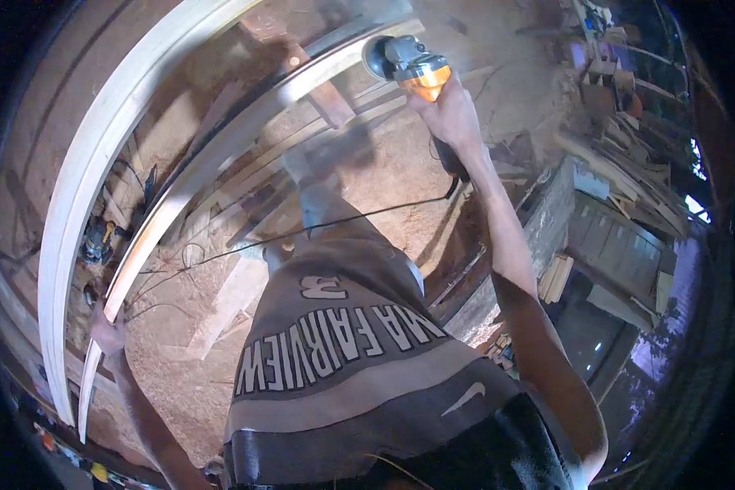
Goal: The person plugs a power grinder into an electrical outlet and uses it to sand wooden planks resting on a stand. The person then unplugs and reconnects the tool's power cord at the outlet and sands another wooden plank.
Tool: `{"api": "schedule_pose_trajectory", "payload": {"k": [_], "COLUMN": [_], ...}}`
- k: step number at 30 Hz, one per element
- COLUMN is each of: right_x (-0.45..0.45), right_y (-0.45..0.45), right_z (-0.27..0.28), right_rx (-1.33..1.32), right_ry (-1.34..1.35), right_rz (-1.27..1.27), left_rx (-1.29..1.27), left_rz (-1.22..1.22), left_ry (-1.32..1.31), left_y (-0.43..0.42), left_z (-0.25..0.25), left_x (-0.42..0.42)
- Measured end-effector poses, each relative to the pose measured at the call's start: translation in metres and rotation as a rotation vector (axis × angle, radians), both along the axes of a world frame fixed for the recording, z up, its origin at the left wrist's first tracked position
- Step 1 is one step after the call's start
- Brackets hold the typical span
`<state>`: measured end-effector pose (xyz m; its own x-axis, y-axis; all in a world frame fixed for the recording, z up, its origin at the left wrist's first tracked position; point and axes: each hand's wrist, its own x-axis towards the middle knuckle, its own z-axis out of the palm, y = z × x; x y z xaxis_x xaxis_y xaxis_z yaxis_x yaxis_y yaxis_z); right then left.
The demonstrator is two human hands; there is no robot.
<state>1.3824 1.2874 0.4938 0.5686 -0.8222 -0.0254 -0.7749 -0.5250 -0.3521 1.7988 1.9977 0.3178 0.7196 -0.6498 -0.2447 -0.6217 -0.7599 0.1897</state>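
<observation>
My right hand [451, 114] is wrapped round the body of an orange and grey angle grinder [420, 72]. The grinder's disc [377, 59] is at the far end of a long curved wooden piece [229, 135]; whether it touches the wood I cannot tell. Near the other end of that piece, my left hand [108, 333] grips its narrow part. A black power cord [359, 214] runs from the grinder across my legs toward the left. Beside the held piece lies a second, wider pale curved beam [98, 155].
Sawdust covers the floor [171, 314], with wood offcuts [229, 306] scattered on it. Another power tool [98, 242] sits between the beams at left. Stacked boards and scrap wood [629, 188] fill the right side. Dust hangs in the air near the grinder.
</observation>
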Motion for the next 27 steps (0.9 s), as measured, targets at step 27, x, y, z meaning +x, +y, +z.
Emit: {"api": "schedule_pose_trajectory", "payload": {"k": [27], "right_x": [-0.017], "right_y": [-0.041], "right_z": [0.006], "right_rx": [-0.079], "right_ry": [0.1], "right_rz": [-0.022], "left_rx": [0.022], "left_rz": [-0.086], "left_ry": [-0.119], "left_y": [0.05], "left_z": [-0.011], "left_x": [0.005]}}
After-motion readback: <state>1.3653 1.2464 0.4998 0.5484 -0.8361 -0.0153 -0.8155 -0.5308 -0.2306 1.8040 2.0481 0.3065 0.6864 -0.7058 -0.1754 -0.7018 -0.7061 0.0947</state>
